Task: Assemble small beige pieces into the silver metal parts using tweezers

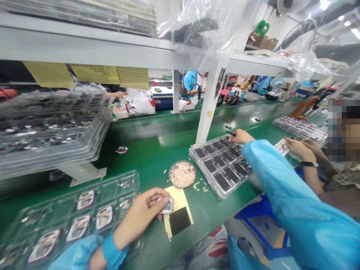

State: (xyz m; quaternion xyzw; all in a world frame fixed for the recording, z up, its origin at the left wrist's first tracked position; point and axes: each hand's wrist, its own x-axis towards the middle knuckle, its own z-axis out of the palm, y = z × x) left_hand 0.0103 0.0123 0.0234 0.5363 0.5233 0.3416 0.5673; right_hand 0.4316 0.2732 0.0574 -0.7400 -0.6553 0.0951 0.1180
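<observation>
My left hand (pixel 150 206) pinches a small rounded white device (pixel 166 205) with a purple edge, above a yellow sheet (pixel 177 197). On that sheet lies a black square (pixel 180 221). My right hand (pixel 242 137), in a blue sleeve, holds a thin dark tool (pixel 230 133) over the far side of a clear tray (pixel 222 193) of black rectangular parts. Between my hands sits a round dish (pixel 182 174) of small beige pieces, some scattered beside it. Left of my left hand, a clear tray (pixel 66 208) carries several similar devices.
Stacked clear trays (pixel 53 127) stand at the left. A white post (pixel 209 108) rises behind the right tray. A neighbouring person's hands (pixel 299 148) work at the right. One loose device (pixel 122 150) lies on the green table (pixel 146 138).
</observation>
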